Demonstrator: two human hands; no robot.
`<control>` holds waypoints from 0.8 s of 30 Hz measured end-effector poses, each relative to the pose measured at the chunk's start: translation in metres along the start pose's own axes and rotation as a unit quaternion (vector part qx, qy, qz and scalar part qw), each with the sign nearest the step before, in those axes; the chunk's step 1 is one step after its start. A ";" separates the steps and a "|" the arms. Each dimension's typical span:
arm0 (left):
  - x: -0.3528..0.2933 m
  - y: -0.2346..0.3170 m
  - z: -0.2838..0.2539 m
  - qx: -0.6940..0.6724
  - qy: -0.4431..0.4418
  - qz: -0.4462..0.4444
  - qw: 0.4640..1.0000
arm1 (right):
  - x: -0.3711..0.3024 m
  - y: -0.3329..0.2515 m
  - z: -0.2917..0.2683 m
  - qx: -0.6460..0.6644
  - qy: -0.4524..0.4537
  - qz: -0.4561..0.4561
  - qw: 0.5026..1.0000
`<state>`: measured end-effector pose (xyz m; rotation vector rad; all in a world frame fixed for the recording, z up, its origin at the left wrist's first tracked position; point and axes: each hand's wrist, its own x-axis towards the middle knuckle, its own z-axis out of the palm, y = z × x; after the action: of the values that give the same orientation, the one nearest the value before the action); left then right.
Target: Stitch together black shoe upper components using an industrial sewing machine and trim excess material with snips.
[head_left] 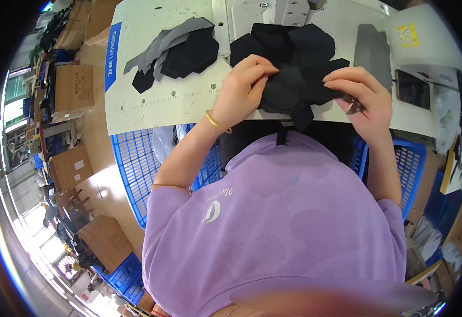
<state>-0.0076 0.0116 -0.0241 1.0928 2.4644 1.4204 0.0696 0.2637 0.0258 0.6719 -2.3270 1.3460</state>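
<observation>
A dark, many-sided black fabric piece [289, 87] is spread between my two hands at the front edge of the sewing table. My left hand [244, 84], with a gold bangle on the wrist, pinches its left edge. My right hand [364, 95] has its fingers closed at the right edge of the cloth. A small shiny metal tool [353, 106] shows in the right palm; its kind is mostly hidden. More black fabric pieces [313, 42] lie just beyond, below the sewing machine [289, 11]. A narrow flap of cloth hangs toward my body.
Left on the white table [162, 113] lies a pile of black and grey fabric pieces [189, 50]. A grey fabric strip [371, 50] and a dark phone-like slab [413, 89] are at the right. Blue plastic baskets [130, 169] stand below the table; cardboard boxes [72, 92] line the left.
</observation>
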 end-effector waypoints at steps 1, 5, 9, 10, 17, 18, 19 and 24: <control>0.001 0.004 -0.002 -0.002 0.002 0.003 1.000 | 0.003 -0.006 -0.005 -0.020 -0.006 -0.003 1.000; 0.022 0.038 -0.020 -0.138 0.082 -0.014 0.987 | 0.007 -0.017 0.009 -0.048 0.012 -0.071 0.996; 0.036 0.050 -0.024 -0.287 -0.052 -0.138 0.947 | 0.012 -0.006 0.030 -0.112 0.014 -0.158 0.981; 0.037 0.049 -0.022 -0.258 -0.018 -0.109 0.960 | 0.015 -0.003 0.024 -0.118 0.016 -0.159 0.980; 0.047 0.041 -0.039 -0.259 -0.071 -0.152 0.951 | 0.035 0.101 -0.076 -0.343 0.005 0.086 0.935; 0.049 0.043 -0.036 -0.230 -0.079 -0.139 0.960 | 0.036 0.115 -0.080 -0.381 -0.042 0.115 0.916; 0.047 0.045 -0.035 -0.199 -0.082 -0.130 0.968 | 0.038 0.124 -0.082 -0.413 -0.093 0.142 0.895; 0.045 0.051 -0.021 -0.272 -0.071 -0.138 0.950 | 0.046 0.138 -0.088 -0.391 -0.113 0.089 0.909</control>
<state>-0.0217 0.0402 0.0395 0.6732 1.8569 1.7024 -0.0396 0.3905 -0.0047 0.3642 -2.8531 0.2942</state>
